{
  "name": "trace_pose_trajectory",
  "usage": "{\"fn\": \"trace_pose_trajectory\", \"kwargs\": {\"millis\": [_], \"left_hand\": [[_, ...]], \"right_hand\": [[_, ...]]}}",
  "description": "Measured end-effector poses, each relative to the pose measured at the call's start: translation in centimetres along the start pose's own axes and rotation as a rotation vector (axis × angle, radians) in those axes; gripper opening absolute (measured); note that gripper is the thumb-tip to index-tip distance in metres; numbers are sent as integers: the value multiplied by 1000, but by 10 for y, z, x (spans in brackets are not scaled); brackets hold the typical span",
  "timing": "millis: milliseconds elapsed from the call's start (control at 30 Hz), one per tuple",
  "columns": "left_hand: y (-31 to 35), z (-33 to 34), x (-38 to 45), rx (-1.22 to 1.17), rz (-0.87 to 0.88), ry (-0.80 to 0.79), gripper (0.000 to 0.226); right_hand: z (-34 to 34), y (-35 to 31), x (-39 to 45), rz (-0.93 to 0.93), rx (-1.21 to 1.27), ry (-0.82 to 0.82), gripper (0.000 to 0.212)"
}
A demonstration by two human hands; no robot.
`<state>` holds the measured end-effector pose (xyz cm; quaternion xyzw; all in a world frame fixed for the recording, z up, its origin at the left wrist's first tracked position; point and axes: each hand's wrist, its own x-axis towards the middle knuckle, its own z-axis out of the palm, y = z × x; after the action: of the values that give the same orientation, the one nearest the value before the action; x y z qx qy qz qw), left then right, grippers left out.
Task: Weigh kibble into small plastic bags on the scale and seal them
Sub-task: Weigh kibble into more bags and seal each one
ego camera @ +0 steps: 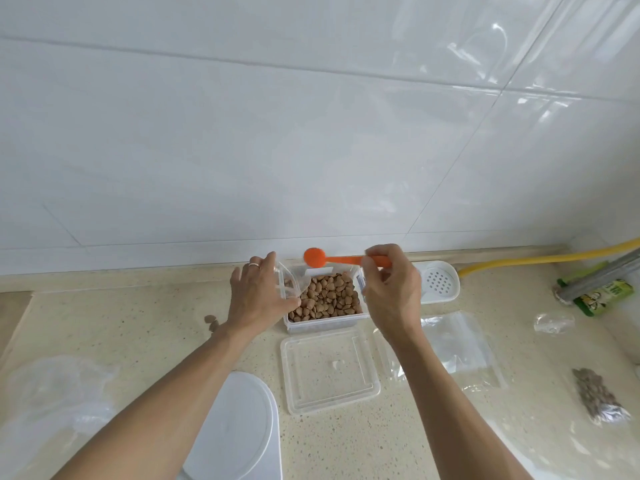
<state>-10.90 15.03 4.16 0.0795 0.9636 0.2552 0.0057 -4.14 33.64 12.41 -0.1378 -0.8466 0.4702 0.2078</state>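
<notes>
Although the white tiled wall [311, 116] fills most of the view, the work happens on the speckled beige counter [145, 327] below it. At the near left lies a white oval object [239, 427], which may be the scale, though no display shows, so I cannot be sure. Beside it on the right lies the clear lid [329, 368] of the container, flat on the counter. Just beyond the lid stands the open clear container [325, 323], and the brown kibble [329, 292] fills it nearly to the top.

The left hand [259, 296] pinches a small plastic bag [289, 278] at the left edge of the container, with its mouth held open; a few pieces seem to be inside already. The right hand [388, 289] grips the handle of an orange spoon [332, 258] between thumb and fingers, and the bowl of the spoon hovers above the far side of the container, close to the mouth of the bag.

On the right, empty zip bags [460, 344] lie flat, and at the near right one filled bag [599, 396] of kibble lies apart. Two or three loose pieces [211, 322] lie on the counter left of the left hand.

I judge that the task is at an early stage: one bag looks finished, a second is being filled, and it is not on the scale yet. Weighing, sealing and the other bags remain.
</notes>
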Motion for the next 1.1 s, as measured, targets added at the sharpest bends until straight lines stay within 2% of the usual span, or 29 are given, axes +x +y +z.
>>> {"fn": "trace_pose_trajectory", "kwargs": {"millis": [67, 100, 167, 233, 400, 533, 667, 800, 900, 1000, 1100], "left_hand": [[-8, -1, -2, 34, 4, 20, 90], [-13, -2, -3, 42, 12, 17, 90], [-20, -3, -6, 63, 34, 3, 93], [-23, -4, -9, 92, 60, -3, 98], [-19, -5, -15, 136, 94, -28, 101], [-15, -8, -13, 158, 108, -56, 100], [-12, -7, -7, 177, 109, -78, 99], [-2, -7, 0, 252, 99, -79, 102], [6, -6, 4, 292, 109, -82, 102], [14, -5, 5, 230, 127, -96, 93], [20, -5, 5, 12, 77, -146, 66]], "right_hand": [[-1, 14, 1, 75, -97, 102, 5], [0, 22, 1, 92, -177, 96, 7], [4, 40, -5, 126, -329, 9, 9], [12, 52, -13, 192, -376, -94, 9], [34, 62, -23, 486, -80, -177, 7], [32, 69, -23, 686, 111, -63, 11], [18, 71, -17, 737, 201, 36, 12], [4, 59, -10, 667, 257, 50, 11], [0, 41, -4, 539, 249, 33, 9], [3, 23, -2, 269, 117, -79, 9], [10, 9, -7, -125, -154, -271, 7]]}}
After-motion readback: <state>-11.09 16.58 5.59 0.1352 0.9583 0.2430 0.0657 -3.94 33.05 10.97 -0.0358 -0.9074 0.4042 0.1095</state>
